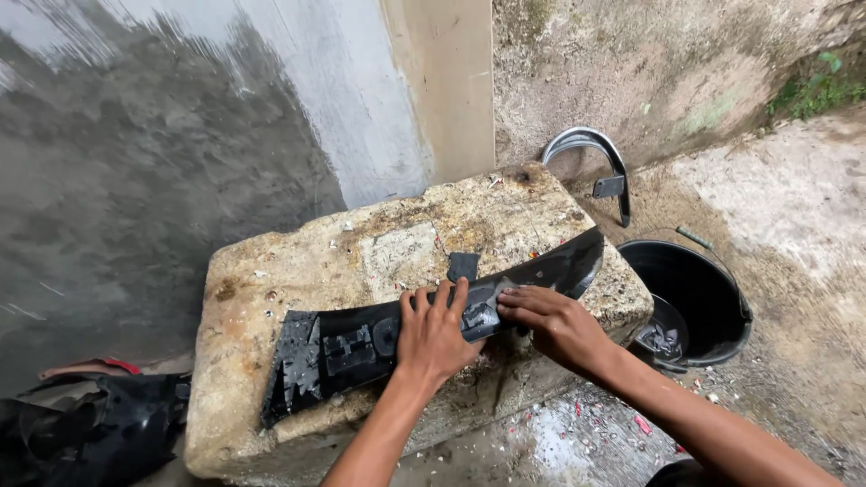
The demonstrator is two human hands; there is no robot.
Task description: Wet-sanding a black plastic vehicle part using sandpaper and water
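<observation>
A long, wet black plastic panel (361, 341) lies across the front of a rough stone block (361, 257), its right end rising toward the block's right edge. My left hand (433, 338) presses flat on the panel's middle, fingers spread. Just to its right, my right hand (555, 323) rests on the panel with the fingers together, fingertips pushing on a small grey piece against the surface. Whether that piece is a separate sheet cannot be told. A small dark square scrap (463, 266) lies on the stone just behind the panel.
A black bucket (713, 307) with water stands on the ground right of the block. A curved silver fender (591, 153) leans on the wall behind. Another black plastic part (86, 424) lies at the lower left. A wet grey wall rises on the left.
</observation>
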